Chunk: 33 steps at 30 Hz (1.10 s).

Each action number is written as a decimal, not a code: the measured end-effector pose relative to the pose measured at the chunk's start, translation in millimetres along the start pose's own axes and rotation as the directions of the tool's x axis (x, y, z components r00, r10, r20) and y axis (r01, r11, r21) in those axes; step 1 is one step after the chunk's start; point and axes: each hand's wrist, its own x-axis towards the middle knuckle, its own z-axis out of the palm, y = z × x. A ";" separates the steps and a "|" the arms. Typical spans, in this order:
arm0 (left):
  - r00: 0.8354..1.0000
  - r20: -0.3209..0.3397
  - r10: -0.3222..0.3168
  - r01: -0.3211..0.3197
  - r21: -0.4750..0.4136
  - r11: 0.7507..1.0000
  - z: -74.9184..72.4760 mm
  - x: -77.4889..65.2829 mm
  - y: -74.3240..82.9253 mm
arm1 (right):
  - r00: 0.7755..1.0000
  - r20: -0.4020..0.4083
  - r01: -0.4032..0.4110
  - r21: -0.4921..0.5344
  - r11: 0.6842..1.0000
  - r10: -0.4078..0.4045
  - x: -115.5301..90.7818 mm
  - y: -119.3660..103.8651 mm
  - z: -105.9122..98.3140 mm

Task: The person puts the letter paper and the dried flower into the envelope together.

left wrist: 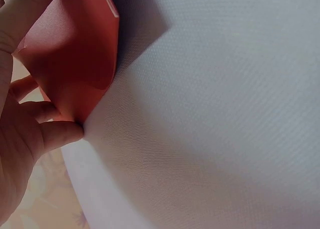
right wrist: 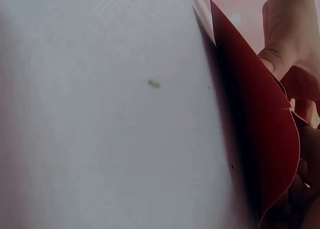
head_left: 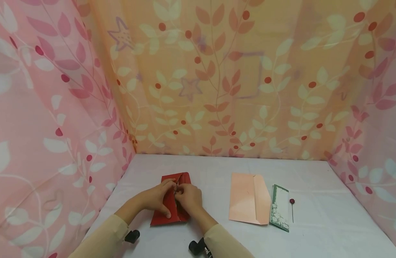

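Observation:
A red envelope lies at the left middle of the table in the head view, its flap lifted on the right side. My left hand grips the envelope, thumb spread low on its front and fingers at the opening's edge. In the left wrist view, fingertips press against the red paper. My right hand has curled fingers pinching at the opening beside the left fingertips. Something small and dark shows between the hands, too hidden to name. The red paper bows outward in the right wrist view.
Right of the hands lies a peach envelope. Beside it is a green-edged white card with a floral print, then a dark red flower on a thin stem. Patterned curtains enclose the white table.

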 end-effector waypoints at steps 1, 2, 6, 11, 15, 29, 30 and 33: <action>1.000 -0.002 0.001 -0.001 0.003 1.000 0.3 0.1 -0.7 | 1.000 -0.005 0.002 -0.012 1.000 -0.002 0.2 -0.9 0.8; 1.000 -0.005 0.004 -0.004 0.006 1.000 0.6 0.2 -1.2 | 1.000 -0.009 0.002 -0.021 1.000 -0.002 0.4 -1.8 1.4; 1.000 -0.006 0.009 -0.009 0.010 1.000 0.8 0.7 -2.4 | 1.000 -0.008 -0.015 -0.034 0.999 0.014 0.1 -4.8 3.1; 1.000 -0.004 -0.003 0.003 0.007 1.000 0.1 0.0 -1.0 | 0.999 0.018 -0.040 -0.029 0.999 0.040 -0.8 -8.0 4.4; 1.000 -0.003 -0.010 0.010 0.000 1.000 -0.3 -0.6 0.2 | 0.999 0.018 -0.041 -0.031 0.999 0.042 -1.1 -8.0 7.1; 1.000 -0.004 -0.011 0.011 0.010 1.000 1.4 1.4 -2.5 | 0.994 0.065 -0.086 0.016 0.996 0.084 2.9 -6.2 13.9; 1.000 -0.004 -0.011 0.011 0.008 1.000 1.4 1.3 -2.2 | 0.993 0.071 -0.092 0.021 0.996 0.090 3.4 -6.0 14.2; 1.000 -0.009 -0.013 0.013 -0.003 1.000 1.7 0.7 -3.6 | 0.993 0.070 -0.102 0.038 0.994 0.099 4.6 -6.0 16.6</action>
